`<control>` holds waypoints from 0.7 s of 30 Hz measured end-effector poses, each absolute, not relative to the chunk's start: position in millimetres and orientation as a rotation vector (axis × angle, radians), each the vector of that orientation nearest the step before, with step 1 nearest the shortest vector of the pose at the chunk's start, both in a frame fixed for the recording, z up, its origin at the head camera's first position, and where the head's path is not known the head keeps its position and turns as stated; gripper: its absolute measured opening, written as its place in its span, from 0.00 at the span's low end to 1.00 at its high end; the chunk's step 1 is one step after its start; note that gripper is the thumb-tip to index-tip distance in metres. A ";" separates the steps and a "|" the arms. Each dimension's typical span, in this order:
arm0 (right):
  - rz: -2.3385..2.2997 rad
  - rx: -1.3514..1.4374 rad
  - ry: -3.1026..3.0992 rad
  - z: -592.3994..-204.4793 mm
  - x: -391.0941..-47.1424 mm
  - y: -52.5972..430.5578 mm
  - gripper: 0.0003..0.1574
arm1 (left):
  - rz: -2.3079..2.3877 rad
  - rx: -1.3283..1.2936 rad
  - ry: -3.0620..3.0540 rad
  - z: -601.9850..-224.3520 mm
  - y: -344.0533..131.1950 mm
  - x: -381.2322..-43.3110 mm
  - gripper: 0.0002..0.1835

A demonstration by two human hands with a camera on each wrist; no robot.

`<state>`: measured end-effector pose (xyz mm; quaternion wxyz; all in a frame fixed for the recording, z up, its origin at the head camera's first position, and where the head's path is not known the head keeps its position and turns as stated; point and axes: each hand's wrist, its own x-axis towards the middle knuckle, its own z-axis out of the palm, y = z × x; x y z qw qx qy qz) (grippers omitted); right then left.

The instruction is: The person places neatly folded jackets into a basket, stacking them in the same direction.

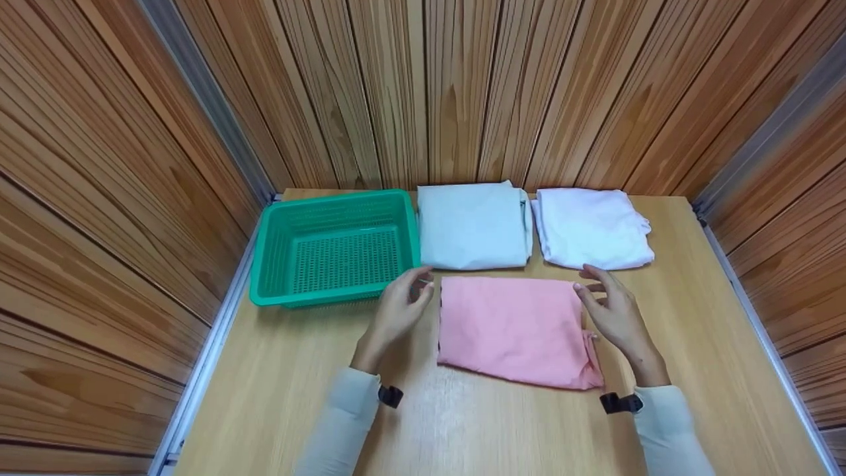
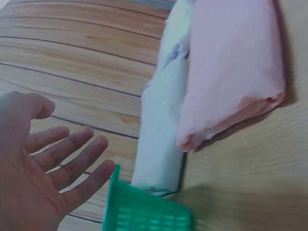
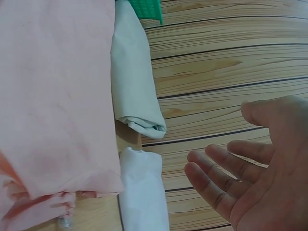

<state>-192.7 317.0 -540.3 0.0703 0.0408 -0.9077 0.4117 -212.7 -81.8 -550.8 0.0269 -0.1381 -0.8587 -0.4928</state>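
Observation:
A folded pink cloth [image 1: 512,330] lies flat on the table between my two hands, its lower right corner a bit loose. Beside its left edge is my left hand [image 1: 400,307], fingers relaxed and holding nothing. My right hand [image 1: 615,311] hovers by the upper right corner of the pink cloth, its fingers loosely bent with nothing in them. Both wrist views show the left palm [image 2: 43,163] and the right palm [image 3: 255,178] apart from the cloth. Behind the pink cloth lie a folded pale green cloth [image 1: 472,228] and a folded white cloth [image 1: 591,228].
A green plastic basket [image 1: 264,264] with a perforated bottom stands at the back left, close to my left hand; nothing shows inside it. Wood-panelled walls [image 1: 456,86] enclose the table [image 1: 476,436] at the back and both sides.

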 end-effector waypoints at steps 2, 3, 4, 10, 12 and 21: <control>1.248 0.109 -2.740 -544.5 -190.9 317.8 0.34 | -1.496 -0.452 -2.658 -556.4 -78.4 -212.0 0.22; 1.255 0.100 -2.745 -546.7 -190.2 318.3 0.34 | -1.482 -0.461 -2.663 -559.0 -76.5 -211.6 0.22; 1.259 0.092 -2.748 -548.9 -189.5 318.8 0.35 | -1.476 -0.469 -2.667 -561.5 -74.5 -211.2 0.22; 1.267 0.055 -2.771 -560.8 -186.3 320.9 0.35 | -1.441 -0.450 -2.741 -576.2 -63.4 -209.1 0.23; 1.273 0.041 -2.782 -564.1 -185.6 321.3 0.35 | -1.426 -0.436 -2.778 -580.6 -60.3 -208.7 0.25; 1.315 -0.052 -2.867 -580.3 -184.1 324.1 0.39 | -1.402 -0.324 -2.920 -600.1 -47.3 -211.8 0.33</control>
